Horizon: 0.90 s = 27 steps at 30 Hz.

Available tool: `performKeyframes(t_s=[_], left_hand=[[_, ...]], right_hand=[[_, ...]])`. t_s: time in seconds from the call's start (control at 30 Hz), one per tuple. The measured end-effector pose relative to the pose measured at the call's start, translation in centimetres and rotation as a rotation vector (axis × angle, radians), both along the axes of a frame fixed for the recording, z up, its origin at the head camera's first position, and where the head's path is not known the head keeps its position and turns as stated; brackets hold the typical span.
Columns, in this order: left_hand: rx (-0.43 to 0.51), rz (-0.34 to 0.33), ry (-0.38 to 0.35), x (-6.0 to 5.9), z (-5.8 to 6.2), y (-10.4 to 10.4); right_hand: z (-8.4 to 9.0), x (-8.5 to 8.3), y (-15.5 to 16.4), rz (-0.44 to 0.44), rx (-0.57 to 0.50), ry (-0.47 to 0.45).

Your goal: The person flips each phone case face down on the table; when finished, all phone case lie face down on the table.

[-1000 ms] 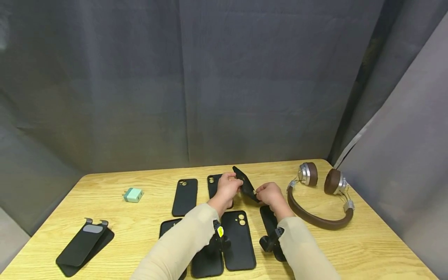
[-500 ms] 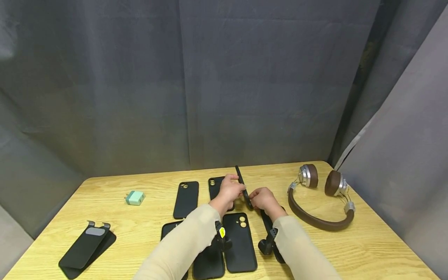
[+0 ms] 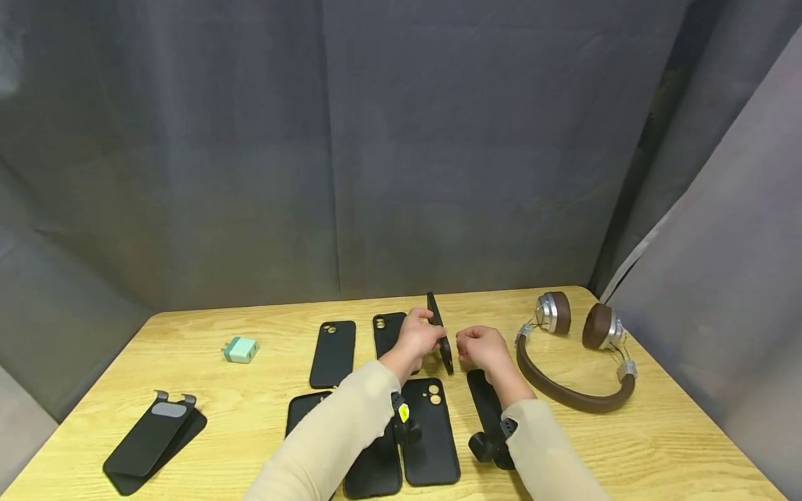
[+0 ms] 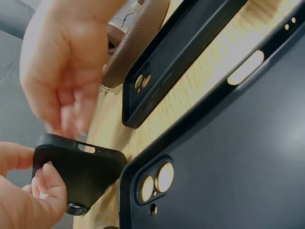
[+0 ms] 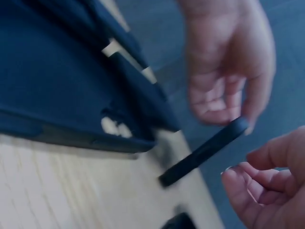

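Note:
My left hand (image 3: 416, 339) grips a black phone case (image 3: 445, 348) and stands it on edge towards the back of the table. In the left wrist view the thumb and fingers hold the case (image 4: 83, 169) at one side, its port-cutout end facing up. My right hand (image 3: 485, 348) is just right of the case, apart from it, with fingers loosely bent. The right wrist view shows this hand (image 5: 271, 179) beside the narrow edge of the case (image 5: 205, 152), nothing visible between its fingers. Another black phone case (image 3: 482, 400) lies under the right wrist.
Several black phone cases lie in rows, among them a back-left one (image 3: 333, 355) and a front one (image 3: 431, 442). Brown headphones (image 3: 579, 400) lie right, a mint charger plug (image 3: 241, 350) left. Overlapping black flat pieces (image 3: 147, 442) sit front left. A dark curtain (image 3: 250, 174) hangs behind.
The phone case has turned from slanted to nearly edge-on in my left hand. My right hand, at its lower end before, has moved away to the right.

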<state>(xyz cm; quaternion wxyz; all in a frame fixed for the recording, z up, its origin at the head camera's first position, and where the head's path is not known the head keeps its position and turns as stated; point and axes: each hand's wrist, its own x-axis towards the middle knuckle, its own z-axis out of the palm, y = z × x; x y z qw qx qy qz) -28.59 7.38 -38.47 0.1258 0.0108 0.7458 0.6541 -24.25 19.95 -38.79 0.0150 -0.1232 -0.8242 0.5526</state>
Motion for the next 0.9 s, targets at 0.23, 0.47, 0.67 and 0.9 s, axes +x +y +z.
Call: performKeyframes(t_s=[0.23, 0.47, 0.67, 0.9], left_hand=[[0.031, -0.002, -0.004, -0.1, 0.3, -0.1], [0.037, -0.023, 0.020, 0.1, 0.3, 0.1], [0.024, -0.028, 0.022, 0.1, 0.0, 0.1], [0.080, -0.027, -0.007, 0.1, -1.0, 0.1]], right_hand=[[1.9, 1.6, -0.1, 0.054, 0.076, 0.040], [1.2, 1.5, -0.9, 0.060, 0.229, 0.107], [0.9, 1.4, -1.8, 0.021, 0.390, 0.151], [0.6, 1.2, -2.1, -0.031, 0.449, 0.154]])
